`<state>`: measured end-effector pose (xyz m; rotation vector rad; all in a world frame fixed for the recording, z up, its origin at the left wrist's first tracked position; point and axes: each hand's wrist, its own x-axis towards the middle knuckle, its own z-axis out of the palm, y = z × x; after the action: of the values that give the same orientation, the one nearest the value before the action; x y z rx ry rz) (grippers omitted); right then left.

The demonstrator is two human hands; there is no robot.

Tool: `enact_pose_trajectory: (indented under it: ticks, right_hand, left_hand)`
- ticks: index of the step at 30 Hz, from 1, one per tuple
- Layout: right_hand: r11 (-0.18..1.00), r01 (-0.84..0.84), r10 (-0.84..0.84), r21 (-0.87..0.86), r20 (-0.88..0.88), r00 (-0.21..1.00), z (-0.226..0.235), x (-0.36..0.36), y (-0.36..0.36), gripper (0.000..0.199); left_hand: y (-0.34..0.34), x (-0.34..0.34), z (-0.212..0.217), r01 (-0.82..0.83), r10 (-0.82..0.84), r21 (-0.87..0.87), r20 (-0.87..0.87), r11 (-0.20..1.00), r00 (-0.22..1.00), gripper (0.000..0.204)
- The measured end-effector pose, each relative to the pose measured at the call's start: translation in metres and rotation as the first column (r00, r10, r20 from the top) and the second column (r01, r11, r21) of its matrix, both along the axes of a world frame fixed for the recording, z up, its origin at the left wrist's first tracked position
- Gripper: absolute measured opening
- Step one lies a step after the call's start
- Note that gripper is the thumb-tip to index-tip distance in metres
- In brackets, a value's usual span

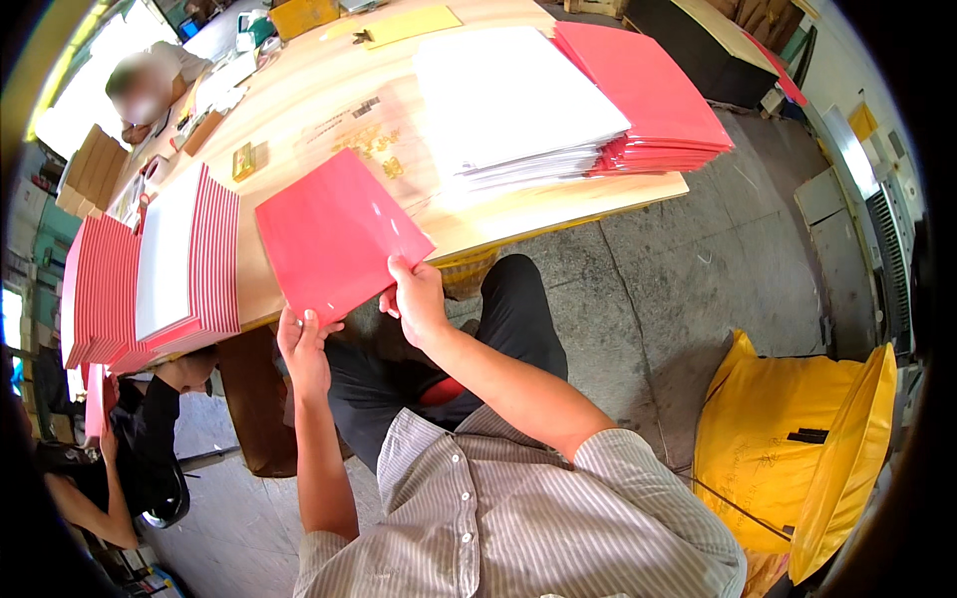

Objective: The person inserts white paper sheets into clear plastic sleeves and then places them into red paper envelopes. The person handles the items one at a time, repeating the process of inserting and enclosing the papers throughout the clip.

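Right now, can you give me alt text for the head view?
Both hands, left hand and right hand, hold a red folder by its lower edge over a wooden table. White sheets and red folder stacks lie beyond.

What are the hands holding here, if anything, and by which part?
Both hands hold one flat red glossy paper folder: the left hand pinches its lower corner, the right hand its lower right edge.

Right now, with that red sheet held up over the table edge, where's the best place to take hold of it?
Probably the near edge of the red sheet, coming from the person's side. It tilts up off the wooden table, so that edge is free. The left hand and right hand already pinch it there, fingers on top at both lower corners.
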<state>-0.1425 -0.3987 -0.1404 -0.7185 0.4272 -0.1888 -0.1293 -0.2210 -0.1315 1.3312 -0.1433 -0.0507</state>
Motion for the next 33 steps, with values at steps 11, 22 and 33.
enact_pose_trajectory:
  ticks: [11, 22, 33]
  right_hand:
    - [0.977, 0.004, 0.072, -0.211, 0.349, 0.934, 0.07, -0.037, -0.042, 0.016]
    - [0.868, 0.478, -0.374, -0.135, 0.458, 0.807, 0.166, -0.092, -0.236, 0.024]
    - [0.786, 0.557, -0.5, -0.269, 0.254, 0.828, 0.119, -0.094, -0.399, 0.023]
  left_hand:
    - [-0.03, -0.014, 0.036, 0.12, -0.088, -0.077, 0.334, 0.99, 0.938, 0.029]
    - [-0.176, 0.02, 0.122, -0.236, -0.584, 0.711, 0.687, 0.662, 0.433, 0.049]
    - [-0.223, 0.077, 0.087, -0.481, -0.645, 0.696, 0.702, 0.533, 0.302, 0.05]
